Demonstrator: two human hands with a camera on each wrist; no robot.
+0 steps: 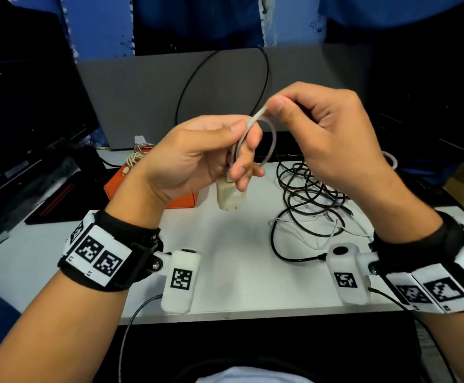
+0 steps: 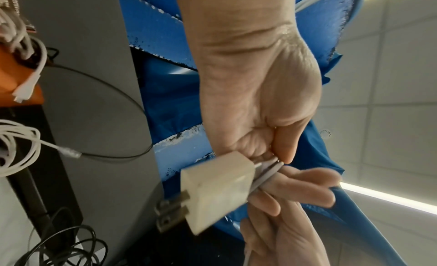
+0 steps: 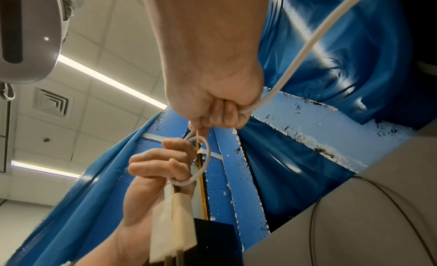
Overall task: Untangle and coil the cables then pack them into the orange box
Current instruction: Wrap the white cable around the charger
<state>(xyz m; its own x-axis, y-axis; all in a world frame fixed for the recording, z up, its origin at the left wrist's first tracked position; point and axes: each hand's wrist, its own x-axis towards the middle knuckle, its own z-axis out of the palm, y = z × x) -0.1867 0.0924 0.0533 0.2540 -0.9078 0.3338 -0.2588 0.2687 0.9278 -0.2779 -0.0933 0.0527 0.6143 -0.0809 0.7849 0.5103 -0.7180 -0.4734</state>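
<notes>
Above the table, my left hand [image 1: 225, 150] grips a small coil of white charger cable [image 1: 269, 145]. Its cream plug adapter [image 1: 229, 196] hangs below the fingers, prongs down. My right hand [image 1: 277, 106] pinches the same cable's free length [image 1: 258, 114] just above the coil, between thumb and forefinger. In the right wrist view that cable [image 3: 307, 45] runs out of the right fist [image 3: 212, 118] and away to the upper right. The adapter [image 2: 220, 191] fills the middle of the left wrist view. The orange box [image 1: 181, 201] sits behind my left wrist, with coiled cables [image 1: 137, 156] in it.
A tangle of black and thin white cables [image 1: 308, 200] lies on the white table [image 1: 225, 258] under my right hand. A grey panel [image 1: 148, 92] stands at the back with a black wire loop [image 1: 266, 76] across it. Dark monitors [image 1: 18, 106] stand on the left.
</notes>
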